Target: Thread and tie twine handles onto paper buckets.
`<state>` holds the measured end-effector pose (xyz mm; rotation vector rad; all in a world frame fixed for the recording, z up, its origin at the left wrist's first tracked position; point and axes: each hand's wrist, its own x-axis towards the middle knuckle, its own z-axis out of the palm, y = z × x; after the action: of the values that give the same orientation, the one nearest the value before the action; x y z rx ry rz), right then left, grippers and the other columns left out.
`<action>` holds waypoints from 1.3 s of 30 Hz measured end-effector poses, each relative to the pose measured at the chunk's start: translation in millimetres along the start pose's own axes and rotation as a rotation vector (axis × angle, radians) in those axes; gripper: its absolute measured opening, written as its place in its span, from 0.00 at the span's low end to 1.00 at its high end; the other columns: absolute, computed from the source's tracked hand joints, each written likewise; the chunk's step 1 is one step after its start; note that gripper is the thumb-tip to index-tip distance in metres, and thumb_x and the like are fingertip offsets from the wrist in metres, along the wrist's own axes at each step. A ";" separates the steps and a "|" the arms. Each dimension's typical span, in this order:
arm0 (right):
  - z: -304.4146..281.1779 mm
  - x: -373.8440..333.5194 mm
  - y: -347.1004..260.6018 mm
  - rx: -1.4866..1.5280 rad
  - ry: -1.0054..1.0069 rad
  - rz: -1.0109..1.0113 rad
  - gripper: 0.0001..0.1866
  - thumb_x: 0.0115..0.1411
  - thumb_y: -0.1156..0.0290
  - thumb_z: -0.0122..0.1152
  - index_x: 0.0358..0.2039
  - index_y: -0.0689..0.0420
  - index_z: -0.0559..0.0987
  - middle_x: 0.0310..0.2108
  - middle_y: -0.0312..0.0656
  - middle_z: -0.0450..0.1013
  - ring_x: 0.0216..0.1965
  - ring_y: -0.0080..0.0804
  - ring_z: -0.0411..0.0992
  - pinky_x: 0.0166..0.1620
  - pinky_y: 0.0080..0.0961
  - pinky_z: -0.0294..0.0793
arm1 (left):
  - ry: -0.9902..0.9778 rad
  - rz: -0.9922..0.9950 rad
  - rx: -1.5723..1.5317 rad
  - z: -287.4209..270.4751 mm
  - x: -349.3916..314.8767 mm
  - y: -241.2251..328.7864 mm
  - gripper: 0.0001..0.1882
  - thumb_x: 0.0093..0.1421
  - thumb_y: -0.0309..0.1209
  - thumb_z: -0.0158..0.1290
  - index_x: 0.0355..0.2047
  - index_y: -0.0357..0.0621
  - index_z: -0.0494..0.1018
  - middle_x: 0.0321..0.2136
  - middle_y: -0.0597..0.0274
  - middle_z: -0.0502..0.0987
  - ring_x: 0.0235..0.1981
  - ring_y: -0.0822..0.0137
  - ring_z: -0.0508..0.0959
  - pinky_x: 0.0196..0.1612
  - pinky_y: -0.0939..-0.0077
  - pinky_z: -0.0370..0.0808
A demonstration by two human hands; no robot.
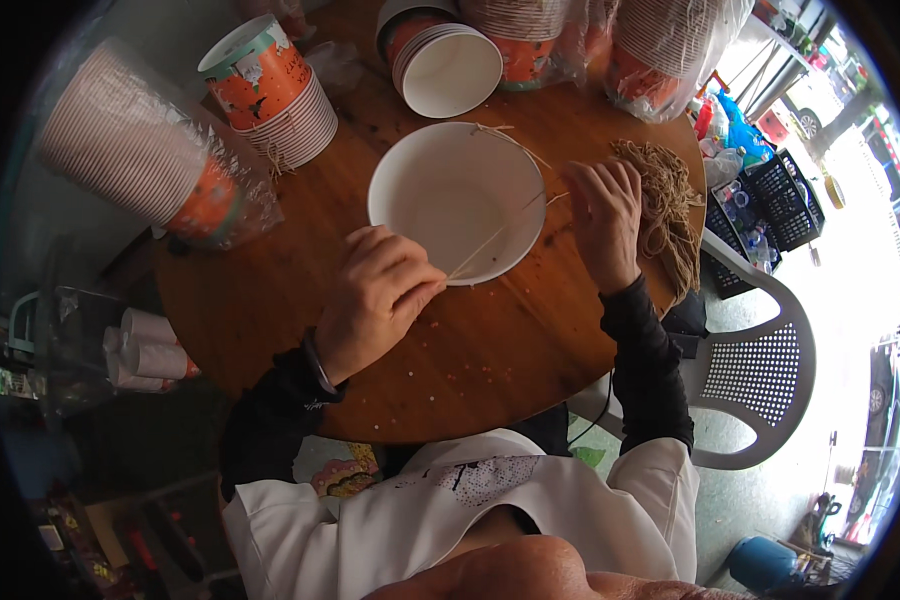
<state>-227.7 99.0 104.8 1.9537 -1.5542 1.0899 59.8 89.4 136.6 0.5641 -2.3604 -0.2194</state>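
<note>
**Cord (478, 252) stretched over the mouth of a white tub (410, 190)**

Read the hours from the white tub, with twelve at its far side from the person. At about nine-thirty, farthest left, a tall stack of paper tubs (120, 135) leans in clear plastic. At ten, a shorter orange-patterned stack (265, 95) stands unwrapped on the round wooden table (270, 300).

The left hand (375, 290) is at about seven-thirty, a band at its wrist. Thumb and forefinger are pinched closed on the cord just beside the tub's six o'clock rim, the other fingers curled in.

The white tub sits upright on the table in front of the person, its open mouth uppermost. The cord slants over the mouth from six toward three; a second strand (515, 143) runs from about twelve-thirty on the rim toward two. Beyond, at twelve, nested tubs (450, 70) lie tipped, mouth facing the person.

The right hand (607, 225) is at three, fingers bent and drawn close together near both strands; whether they have hold of either, I cannot tell. At two stands another wrapped stack (660, 50). Past the right hand, a loose tan hank (667, 205) lies at the table's edge, and a grey plastic chair (755, 375) is at four.
</note>
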 end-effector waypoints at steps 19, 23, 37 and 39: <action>25.8 -88.8 -34.2 0.575 -0.118 0.222 0.25 0.57 0.82 0.58 0.57 0.63 0.69 0.31 0.44 0.76 0.32 0.36 0.77 0.39 0.27 0.76 | 0.403 -0.284 0.018 -1.8 7.2 -103.9 0.08 0.57 0.22 0.59 0.37 0.40 0.74 0.34 0.59 0.76 0.37 0.65 0.77 0.39 0.72 0.74; 24.3 -90.5 -41.1 0.584 -0.117 0.312 0.24 0.57 0.81 0.58 0.55 0.60 0.70 0.27 0.45 0.73 0.28 0.42 0.75 0.34 0.33 0.76 | 0.791 -0.512 -0.581 -33.4 33.2 -189.3 0.08 0.61 0.25 0.58 0.39 0.38 0.73 0.35 0.67 0.76 0.36 0.74 0.75 0.40 0.79 0.73; 22.0 -93.1 -42.8 0.539 -0.254 0.283 0.23 0.57 0.80 0.58 0.55 0.59 0.71 0.28 0.47 0.73 0.28 0.44 0.75 0.34 0.35 0.76 | 0.985 -0.943 -1.105 -89.5 44.4 -328.0 0.10 0.67 0.35 0.52 0.35 0.42 0.69 0.31 0.62 0.74 0.34 0.63 0.78 0.40 0.68 0.81; 20.0 -97.4 -35.1 0.517 -0.234 0.288 0.24 0.57 0.81 0.58 0.55 0.59 0.71 0.28 0.47 0.74 0.28 0.44 0.75 0.34 0.34 0.76 | 0.755 -1.020 -0.871 -60.6 41.4 -304.4 0.12 0.66 0.40 0.53 0.31 0.46 0.70 0.27 0.64 0.74 0.28 0.65 0.76 0.30 0.76 0.75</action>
<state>-195.1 155.1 21.7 2.3030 -1.8624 1.5532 174.9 -200.9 114.0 1.0831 -0.9296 -1.1652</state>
